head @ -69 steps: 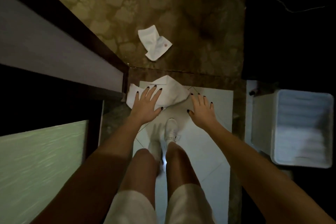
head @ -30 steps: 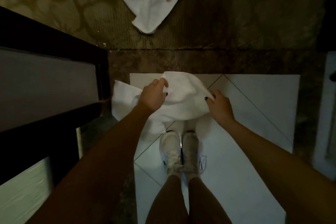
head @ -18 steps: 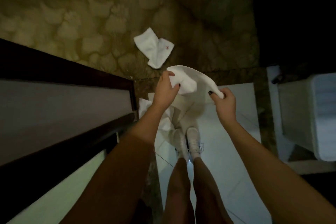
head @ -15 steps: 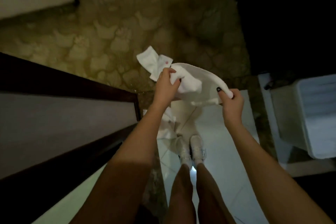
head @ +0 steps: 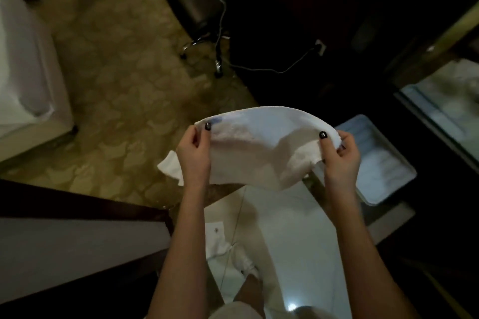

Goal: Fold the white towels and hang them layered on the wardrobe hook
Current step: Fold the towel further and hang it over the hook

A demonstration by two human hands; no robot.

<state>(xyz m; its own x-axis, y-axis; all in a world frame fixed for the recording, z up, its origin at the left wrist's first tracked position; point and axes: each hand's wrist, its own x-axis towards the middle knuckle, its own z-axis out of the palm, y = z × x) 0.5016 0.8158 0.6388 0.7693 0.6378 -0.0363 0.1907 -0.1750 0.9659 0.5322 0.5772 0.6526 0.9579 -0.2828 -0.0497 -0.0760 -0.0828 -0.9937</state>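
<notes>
Covering the upper left of the view, a patterned carpet (head: 124, 80) is seen, with the corner of a white bed (head: 23, 72) at its left edge. A white tiled floor (head: 298, 241) is laid nearer the person, and a dark-framed panel (head: 77, 246) runs along the lower left.

A white towel (head: 259, 147) is held up in the air above the seam between carpet and tiles. Its upper edge is stretched into an arch between the two hands, and the rest hangs slack below. A ribbed white container (head: 381, 160) is set on the floor just right of it. A black stool (head: 199, 2) stands well apart on the carpet.

A second towel (head: 216, 239) lies crumpled on the tiles beside the panel. A further white corner shows past the left wrist; what it belongs to cannot be told.

The towel's left end is pinched by the left hand (head: 193, 158), thumb on the near face. The right end is gripped by the right hand (head: 340, 160), fingers curled behind the cloth.

A thin cable (head: 259, 68) trails from the stool, and a white shoe (head: 246, 263) is seen on the tiles below.
</notes>
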